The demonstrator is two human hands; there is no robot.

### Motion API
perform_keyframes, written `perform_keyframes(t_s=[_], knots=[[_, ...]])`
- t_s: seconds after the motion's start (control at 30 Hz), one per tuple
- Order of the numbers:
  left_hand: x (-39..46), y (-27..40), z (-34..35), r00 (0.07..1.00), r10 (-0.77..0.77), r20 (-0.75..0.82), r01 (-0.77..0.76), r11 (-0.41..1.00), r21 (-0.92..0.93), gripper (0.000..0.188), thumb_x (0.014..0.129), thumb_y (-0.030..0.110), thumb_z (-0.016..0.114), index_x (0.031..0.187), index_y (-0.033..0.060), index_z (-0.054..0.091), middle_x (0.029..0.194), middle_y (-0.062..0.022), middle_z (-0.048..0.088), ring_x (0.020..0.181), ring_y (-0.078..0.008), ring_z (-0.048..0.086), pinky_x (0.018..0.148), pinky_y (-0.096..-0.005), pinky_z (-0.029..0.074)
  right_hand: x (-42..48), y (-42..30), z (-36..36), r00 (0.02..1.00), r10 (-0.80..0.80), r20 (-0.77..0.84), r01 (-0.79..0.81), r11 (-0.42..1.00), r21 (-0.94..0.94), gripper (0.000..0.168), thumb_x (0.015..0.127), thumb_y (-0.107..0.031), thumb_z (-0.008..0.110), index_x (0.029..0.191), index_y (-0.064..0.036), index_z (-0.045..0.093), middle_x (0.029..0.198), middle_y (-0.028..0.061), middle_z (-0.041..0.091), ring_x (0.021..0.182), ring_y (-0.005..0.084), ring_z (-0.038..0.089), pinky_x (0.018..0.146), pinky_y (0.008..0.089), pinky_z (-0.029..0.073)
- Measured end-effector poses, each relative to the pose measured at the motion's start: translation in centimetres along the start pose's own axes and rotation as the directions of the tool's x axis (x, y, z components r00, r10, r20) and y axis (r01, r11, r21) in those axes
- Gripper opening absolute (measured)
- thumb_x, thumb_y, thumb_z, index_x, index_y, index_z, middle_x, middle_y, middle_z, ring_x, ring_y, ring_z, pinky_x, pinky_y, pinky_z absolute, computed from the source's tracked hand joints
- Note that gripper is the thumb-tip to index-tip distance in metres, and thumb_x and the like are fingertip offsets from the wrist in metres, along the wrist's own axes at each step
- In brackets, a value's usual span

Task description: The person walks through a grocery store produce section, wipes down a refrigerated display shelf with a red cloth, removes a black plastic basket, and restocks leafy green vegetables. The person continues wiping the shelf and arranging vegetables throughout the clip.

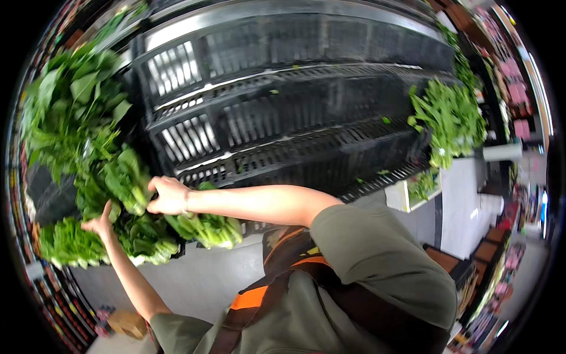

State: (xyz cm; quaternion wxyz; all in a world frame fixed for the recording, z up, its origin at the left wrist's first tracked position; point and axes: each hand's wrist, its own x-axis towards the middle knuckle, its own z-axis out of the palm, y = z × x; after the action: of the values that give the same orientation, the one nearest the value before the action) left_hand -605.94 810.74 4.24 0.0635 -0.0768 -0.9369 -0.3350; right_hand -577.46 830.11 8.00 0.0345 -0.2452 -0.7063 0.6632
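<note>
My right hand (169, 195) reaches across to the left, its thumb and fingers apart at the stem end of a bunch of leafy greens (128, 181). Whether it grips that bunch is unclear. Lower left, my left hand (101, 225) has its thumb and fingers spread over more greens and holds nothing that I can see. Under it lies a row of lighter green leafy vegetables (70, 242). Darker bunches (148, 239) sit just right of that hand. Beneath my right forearm, another bunch with pale stems (216, 230) rests at the rack's front edge.
Stepped black slatted display shelves (283, 106) span the front, with a few loose leaves on them. Tall leafy greens (75, 97) are heaped at the left. More greens (451, 119) lie at the right end, above a white box (400, 194). A cardboard box (127, 324) stands lower left.
</note>
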Motion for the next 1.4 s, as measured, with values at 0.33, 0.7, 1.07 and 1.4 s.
perform_keyframes(t_s=[0.33, 0.7, 1.07, 1.4], knots=[[-22.7, 19.9, 0.5, 0.815, 0.569, 0.107, -0.475, 0.763, -0.438, 0.048, 0.088, 0.018, 0.061, 0.129, 0.0007, 0.043, 0.128, -0.0174, 0.046, 0.115, -0.0257, 0.048, 0.100, -0.0373, 0.041, -32.2, 15.0, -27.2, 0.501, 0.259, -0.826, -0.086, 0.964, 0.250, 0.018, 0.087, -0.020, 0.060, 0.093, -0.005, 0.068, 0.086, 0.0038, 0.068, 0.076, 0.0097, 0.061, 0.069, 0.0254, 0.050], [-59.5, 44.4, 23.1, -0.119, 0.899, 0.420, -0.509, 0.308, -0.804, 0.030, 0.087, 0.007, 0.053, 0.117, 0.0033, 0.057, 0.110, -0.0150, 0.062, 0.100, -0.0310, 0.061, 0.087, -0.0369, 0.049, -48.1, 28.6, -45.3, 0.052, 0.047, -0.998, -0.615, 0.788, 0.005, 0.085, 0.073, -0.030, 0.071, 0.142, -0.010, 0.025, 0.110, 0.0296, 0.051, 0.102, 0.0456, 0.050, 0.092, 0.0459, 0.041], [-68.8, 49.1, 32.9, -0.253, 0.677, 0.691, -0.866, 0.160, -0.474, 0.027, 0.074, -0.001, 0.052, 0.097, 0.0031, 0.064, 0.094, -0.0173, 0.064, 0.088, -0.0341, 0.062, 0.078, -0.0417, 0.051, -49.8, 31.0, -46.7, 0.147, -0.007, -0.989, -0.239, 0.970, -0.042, 0.067, 0.067, 0.000, 0.070, 0.123, 0.001, 0.034, 0.104, 0.0223, 0.053, 0.098, 0.0383, 0.054, 0.086, 0.0445, 0.041], [-72.8, 44.2, 20.7, -0.433, 0.677, 0.595, -0.692, 0.174, -0.701, 0.030, 0.072, 0.000, 0.058, 0.101, 0.0049, 0.061, 0.087, -0.0131, 0.058, 0.085, -0.0300, 0.060, 0.075, -0.0381, 0.052, -59.5, 25.0, -46.2, 0.378, -0.228, -0.897, 0.014, 0.970, -0.241, 0.045, 0.061, 0.006, 0.058, 0.105, -0.001, 0.054, 0.096, 0.0125, 0.055, 0.088, 0.0279, 0.056, 0.081, 0.0351, 0.045]])
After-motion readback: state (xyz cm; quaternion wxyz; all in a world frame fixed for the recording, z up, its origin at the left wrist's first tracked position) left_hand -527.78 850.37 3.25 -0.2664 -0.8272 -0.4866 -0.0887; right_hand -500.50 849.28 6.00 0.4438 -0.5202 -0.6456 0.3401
